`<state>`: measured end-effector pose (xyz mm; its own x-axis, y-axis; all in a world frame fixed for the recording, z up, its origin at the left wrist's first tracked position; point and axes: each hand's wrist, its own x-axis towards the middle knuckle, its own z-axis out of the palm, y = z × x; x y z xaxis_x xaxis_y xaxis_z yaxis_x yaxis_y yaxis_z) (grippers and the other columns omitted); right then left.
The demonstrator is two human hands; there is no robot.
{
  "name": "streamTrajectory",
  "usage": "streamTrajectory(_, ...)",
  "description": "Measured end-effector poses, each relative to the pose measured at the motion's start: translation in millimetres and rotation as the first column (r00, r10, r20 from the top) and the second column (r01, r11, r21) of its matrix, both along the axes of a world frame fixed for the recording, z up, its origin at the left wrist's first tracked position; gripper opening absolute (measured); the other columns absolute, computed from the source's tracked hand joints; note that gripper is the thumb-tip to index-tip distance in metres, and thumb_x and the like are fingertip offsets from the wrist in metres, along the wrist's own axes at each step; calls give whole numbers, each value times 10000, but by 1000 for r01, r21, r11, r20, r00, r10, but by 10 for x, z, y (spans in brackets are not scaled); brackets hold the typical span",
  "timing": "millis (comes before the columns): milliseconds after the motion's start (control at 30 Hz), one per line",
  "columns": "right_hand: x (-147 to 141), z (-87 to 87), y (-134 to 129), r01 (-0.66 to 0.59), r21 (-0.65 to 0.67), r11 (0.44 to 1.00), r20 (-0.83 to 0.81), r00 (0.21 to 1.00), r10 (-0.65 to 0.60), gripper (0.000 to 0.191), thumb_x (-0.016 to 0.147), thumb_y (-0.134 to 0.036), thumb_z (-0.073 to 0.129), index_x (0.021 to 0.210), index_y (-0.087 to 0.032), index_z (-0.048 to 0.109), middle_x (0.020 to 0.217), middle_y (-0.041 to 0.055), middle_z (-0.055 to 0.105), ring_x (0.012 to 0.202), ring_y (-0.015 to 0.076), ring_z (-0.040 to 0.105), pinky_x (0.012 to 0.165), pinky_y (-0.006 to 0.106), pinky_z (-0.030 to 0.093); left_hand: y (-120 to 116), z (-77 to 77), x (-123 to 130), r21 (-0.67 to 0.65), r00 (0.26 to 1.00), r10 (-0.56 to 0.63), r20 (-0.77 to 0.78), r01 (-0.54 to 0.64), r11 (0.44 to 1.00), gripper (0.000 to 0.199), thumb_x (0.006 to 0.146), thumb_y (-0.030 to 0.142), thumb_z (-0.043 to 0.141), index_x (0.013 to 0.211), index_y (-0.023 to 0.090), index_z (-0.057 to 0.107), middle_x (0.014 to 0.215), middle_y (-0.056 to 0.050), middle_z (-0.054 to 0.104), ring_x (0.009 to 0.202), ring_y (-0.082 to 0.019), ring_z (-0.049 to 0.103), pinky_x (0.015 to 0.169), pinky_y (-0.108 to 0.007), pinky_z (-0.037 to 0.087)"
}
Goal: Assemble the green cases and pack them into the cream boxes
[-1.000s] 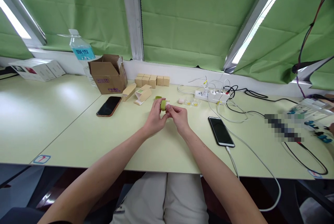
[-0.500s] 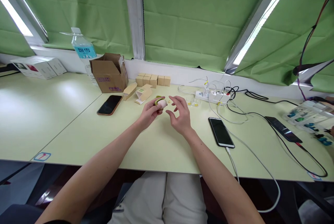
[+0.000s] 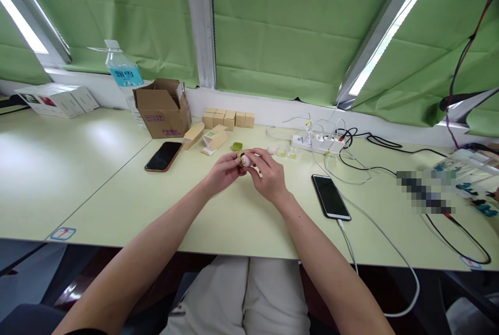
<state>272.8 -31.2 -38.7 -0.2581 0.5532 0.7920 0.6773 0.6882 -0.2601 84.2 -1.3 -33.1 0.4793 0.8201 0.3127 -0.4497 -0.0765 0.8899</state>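
Both my hands meet over the middle of the table around a small item. My left hand (image 3: pixel 225 171) is closed on a small green case (image 3: pixel 240 154), with a dark spot showing near its rim. The fingers of my right hand (image 3: pixel 270 172) are closed on a small white rounded piece (image 3: pixel 246 160) at that case; fingers partly cover both. Just behind my left fingers lies a small green square lid (image 3: pixel 236 145). Past my right fingers sits a small pale pink piece (image 3: pixel 272 151), beside clear plastic pieces with yellow parts (image 3: pixel 287 153).
Opened small cartons (image 3: pixel 214 140) lie near several small brown boxes (image 3: pixel 229 120) and a larger cardboard box (image 3: pixel 166 111). Phones lie left (image 3: pixel 163 156) and right (image 3: pixel 331 196), the right one cabled. A power strip (image 3: pixel 317 144) with tangled cables stands at the back.
My right hand has moved left and closed on the white piece at my left hand. A green lid now shows on the table behind my left hand, and a pale pink piece behind my right.
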Motion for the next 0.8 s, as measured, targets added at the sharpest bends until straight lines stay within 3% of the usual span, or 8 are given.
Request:
streamTrajectory(133,18,-11,15,-14,-3,1000,-54,998,14,333,1130,-377,551,1382,-296,753,1347,138,755,1143,267,772,903,372,652,24,-58,5,63,998,64,2,-64,996,493,849,540,895,1201,209,799,1055,-122,738,875,-213,674,746,-364,549)
streamTrajectory(233,27,-50,38,-57,-8,998,-105,993,55,325,1122,-313,545,1380,-310,743,1379,145,711,1071,254,767,842,386,673,42,-103,6,145,990,143,-3,-141,979,570,871,502,900,1352,232,755,1153,-121,744,955,-220,689,777,-357,559)
streamTrajectory(333,14,-68,40,-120,-23,992,-197,974,113,338,1091,-257,559,1374,-326,730,1387,143,653,1000,232,746,811,409,693,59,-122,9,216,977,213,-15,-205,955,587,868,479,915,1374,243,733,1185,-113,748,1007,-224,706,843,-364,594)
streamTrajectory(400,0,-50,32,-160,-55,986,-325,936,134,352,1053,-275,603,1385,-320,712,1399,139,623,1021,231,741,846,430,704,66,-123,18,248,965,261,-14,-250,936,583,869,467,918,1370,247,717,1194,-112,751,1056,-235,721,913,-385,614)
streamTrajectory(500,-5,14,35,-231,-175,957,-590,803,86,417,1000,-401,685,1400,-280,681,1319,129,661,1027,235,739,790,402,702,66,-124,39,313,944,329,-21,-306,899,552,881,440,907,1350,238,697,1245,-120,746,1111,-245,733,997,-416,621)
streamTrajectory(600,17,82,70,-365,-342,866,-709,705,17,450,921,-597,768,1179,-229,764,1007,82,740,883,228,708,649,345,627,47,-140,59,447,918,393,-56,-328,832,469,876,348,896,1293,234,715,1315,-120,724,1137,-242,728,1007,-409,620)
streamTrajectory(700,37,126,103,-445,-469,763,-683,731,7,523,816,-730,829,858,-210,789,780,43,722,700,182,617,588,320,516,13,-162,71,572,886,452,-106,-318,756,386,906,236,821,1280,244,728,1329,-112,728,1219,-254,712,1037,-416,611)
streamTrajectory(800,39,149,106,-443,-480,757,-682,732,-4,538,746,-737,884,781,-207,802,748,41,739,663,172,597,591,321,478,-7,-178,73,620,853,510,-109,-342,706,371,918,180,758,1281,241,712,1332,-114,744,1260,-263,712,1084,-448,602)
